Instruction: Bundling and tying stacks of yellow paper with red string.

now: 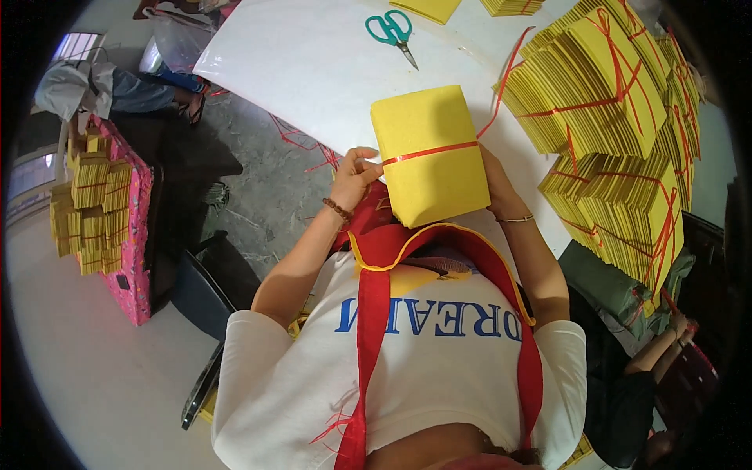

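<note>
The right hand is mostly hidden behind the yellow paper bundle, so its grip cannot be told. At the top edge, two more yellow stacks are cut off. A co-worker's arm fades into the dark rim.

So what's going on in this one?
A person at a white table holds a stack of yellow paper upright against its edge. A red string runs around the stack's middle; the left hand pinches it at the stack's left side, while the right hand steadies the right side, mostly hidden behind it. Tied yellow bundles are piled on the right, and green-handled scissors lie further back.
</note>
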